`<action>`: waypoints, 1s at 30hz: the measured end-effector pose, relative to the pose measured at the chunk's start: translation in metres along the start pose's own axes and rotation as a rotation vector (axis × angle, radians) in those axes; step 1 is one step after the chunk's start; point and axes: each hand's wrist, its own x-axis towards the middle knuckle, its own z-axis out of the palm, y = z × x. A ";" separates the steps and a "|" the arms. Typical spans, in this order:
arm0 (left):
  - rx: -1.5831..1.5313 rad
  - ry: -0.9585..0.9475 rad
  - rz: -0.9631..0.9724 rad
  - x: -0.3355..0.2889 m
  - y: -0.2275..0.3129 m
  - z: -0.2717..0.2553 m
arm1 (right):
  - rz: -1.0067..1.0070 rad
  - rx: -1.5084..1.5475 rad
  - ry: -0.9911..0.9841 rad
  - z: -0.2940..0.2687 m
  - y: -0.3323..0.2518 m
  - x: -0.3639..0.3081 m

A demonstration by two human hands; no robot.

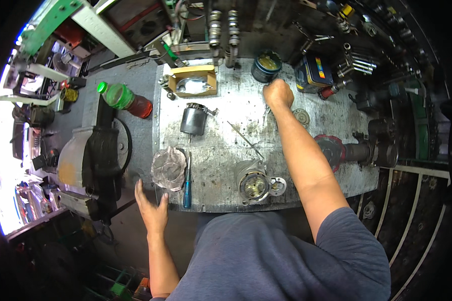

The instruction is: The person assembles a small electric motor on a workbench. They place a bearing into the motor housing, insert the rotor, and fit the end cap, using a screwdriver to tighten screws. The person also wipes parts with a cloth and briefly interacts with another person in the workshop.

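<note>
My right hand reaches across the metal bench to the front of a dark round tub of yellowish grease. Its fingers are curled closed, and what they hold, if anything, is hidden. My left hand hovers at the bench's near left edge, fingers spread, holding nothing. Close to it lie a greyish, crumpled-looking round piece and a blue-handled screwdriver. Nearer my body sits a round metal housing with grease inside, touching a small round plate. A dark motor cylinder stands farther back.
A cardboard box and a green-capped bottle of red liquid are at the back left. The bench vise stands left. A thin rod lies mid-bench. A dark blue tin and a red-rimmed part are right.
</note>
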 end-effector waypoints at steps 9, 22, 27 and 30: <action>-0.067 0.041 -0.099 -0.033 -0.048 -0.022 | -0.149 -0.015 0.106 0.009 -0.005 -0.004; -0.024 -0.083 -0.020 -0.037 -0.031 -0.010 | -0.918 0.541 -0.315 -0.127 0.086 -0.254; -0.042 -0.136 0.026 -0.037 -0.005 0.011 | -0.979 0.518 -0.232 -0.110 0.084 -0.256; -0.027 -0.167 0.012 -0.042 -0.002 0.014 | -1.066 0.467 -0.211 -0.111 0.083 -0.255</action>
